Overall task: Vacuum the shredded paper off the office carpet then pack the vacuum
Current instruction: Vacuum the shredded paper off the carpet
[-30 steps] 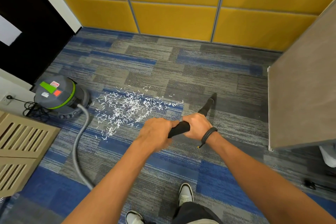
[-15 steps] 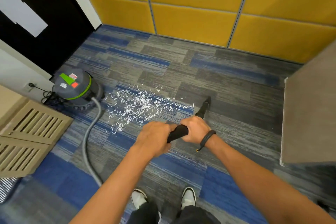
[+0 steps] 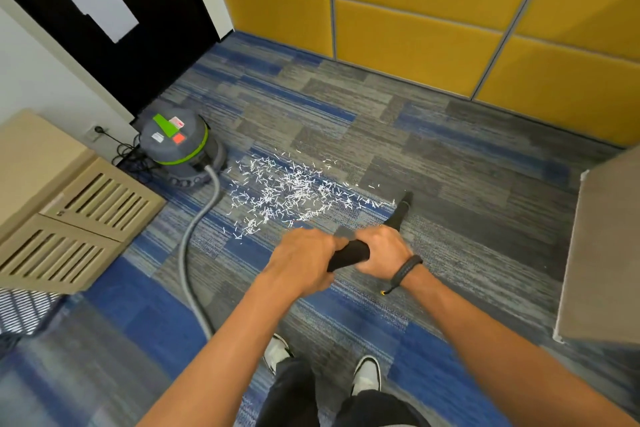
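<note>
Both arms reach forward; the left hand (image 3: 304, 265) and right hand (image 3: 382, 255) grip the black wand (image 3: 349, 254), whose nozzle (image 3: 406, 200) seems to touch the carpet (image 3: 467, 184) beside the paper (image 3: 291, 192). The vacuum (image 3: 178, 140) sits left.

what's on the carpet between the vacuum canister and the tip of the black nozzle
In the head view, the shredded paper lies scattered on the carpet between the vacuum canister and the nozzle tip; the strips reach nearly to both.
</note>
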A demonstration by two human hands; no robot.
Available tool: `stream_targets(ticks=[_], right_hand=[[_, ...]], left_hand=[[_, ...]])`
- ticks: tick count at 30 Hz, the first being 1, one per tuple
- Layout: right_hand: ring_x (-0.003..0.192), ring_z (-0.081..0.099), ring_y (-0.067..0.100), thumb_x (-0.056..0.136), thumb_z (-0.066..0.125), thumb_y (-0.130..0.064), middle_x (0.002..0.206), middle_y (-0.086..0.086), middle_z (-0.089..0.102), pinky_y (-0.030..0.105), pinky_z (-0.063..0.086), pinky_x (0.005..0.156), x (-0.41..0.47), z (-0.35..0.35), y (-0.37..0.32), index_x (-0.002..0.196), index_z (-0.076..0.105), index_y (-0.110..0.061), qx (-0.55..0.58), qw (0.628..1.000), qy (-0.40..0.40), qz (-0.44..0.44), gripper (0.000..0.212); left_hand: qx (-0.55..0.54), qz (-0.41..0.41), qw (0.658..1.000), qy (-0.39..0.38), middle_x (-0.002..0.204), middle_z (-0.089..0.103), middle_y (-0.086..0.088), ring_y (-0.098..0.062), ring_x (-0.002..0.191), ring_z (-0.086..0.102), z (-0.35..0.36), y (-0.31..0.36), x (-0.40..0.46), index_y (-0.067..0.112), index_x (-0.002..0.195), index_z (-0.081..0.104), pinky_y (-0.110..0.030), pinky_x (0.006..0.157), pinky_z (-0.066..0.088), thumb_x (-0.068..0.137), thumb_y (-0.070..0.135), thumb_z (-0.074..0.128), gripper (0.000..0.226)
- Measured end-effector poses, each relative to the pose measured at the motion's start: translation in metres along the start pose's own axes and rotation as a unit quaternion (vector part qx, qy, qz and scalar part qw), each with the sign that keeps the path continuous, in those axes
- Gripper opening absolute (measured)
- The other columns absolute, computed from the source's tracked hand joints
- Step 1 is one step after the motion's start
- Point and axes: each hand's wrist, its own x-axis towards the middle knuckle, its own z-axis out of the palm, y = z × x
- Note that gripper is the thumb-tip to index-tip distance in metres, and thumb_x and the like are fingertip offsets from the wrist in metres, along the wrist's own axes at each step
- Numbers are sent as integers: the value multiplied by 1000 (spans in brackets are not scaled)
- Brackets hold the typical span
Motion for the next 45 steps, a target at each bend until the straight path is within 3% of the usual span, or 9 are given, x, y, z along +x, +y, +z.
stream_targets(ticks=[9,15,21,26,30,33,39,42,45], right_hand=[[55,56,10,76,71,-29,60,-16,52,27,51,57,17,3,-18,68,56,-27,-28,997,-74,7,18],[62,62,8,78,65,-36,67,-12,62,31,57,61,29,13,-27,81,64,-27,-33,993,-111,16,10],[60,55,11,77,70,-26,65,-11,57,29,51,60,17,14,-40,70,49,-30,-13,997,-75,-1,23],[57,59,12,74,71,-29,63,-8,62,29,51,55,11,17,-54,70,60,-21,13,999,-36,-10,15],[56,61,10,75,71,-39,63,-9,63,28,51,53,11,18,-65,74,64,-23,15,1000,-9,-16,17],[56,61,9,75,72,-39,63,-9,63,27,51,53,9,16,-67,74,64,-23,20,1000,2,-18,18],[52,60,14,70,73,-25,59,-7,61,27,51,50,12,16,-76,69,63,-19,25,998,1,-53,11],[53,61,17,69,73,-24,60,-6,62,33,54,51,20,23,-84,70,64,-19,21,998,-10,-66,10],[54,60,18,68,75,-24,59,-5,61,34,53,51,25,28,-94,68,62,-19,28,997,-12,-73,14]], left_hand=[[-65,-32,997,12,85,70,8,-19,78,69,20,-19,-12,38,138,57,-36,79,60,86,37,76,55],[-70,-30,997,6,82,69,11,-15,76,67,19,-35,-16,40,136,58,-31,77,58,86,37,78,54],[-58,-33,998,-7,84,70,10,-15,74,67,15,-32,-29,38,138,59,-33,78,60,87,28,76,56],[-38,-22,999,-21,82,66,11,-17,79,66,-9,-37,-44,43,136,58,-33,76,57,86,27,74,55],[-14,-19,1000,-15,80,62,14,-15,79,63,-30,-40,-54,43,136,60,-29,72,46,85,31,76,54],[-5,-10,1000,0,85,66,14,-15,82,65,-35,-37,-59,42,134,60,-30,74,49,85,38,78,53],[-13,-38,999,9,82,61,14,-13,77,58,-28,-37,-69,38,126,61,-28,70,40,85,38,76,43],[-19,-54,998,9,88,68,13,-14,83,65,-26,-44,-78,39,128,61,-29,73,48,83,36,76,47],[-21,-65,998,9,85,64,13,-14,82,62,-25,-50,-86,40,129,60,-27,71,42,85,37,76,47]])
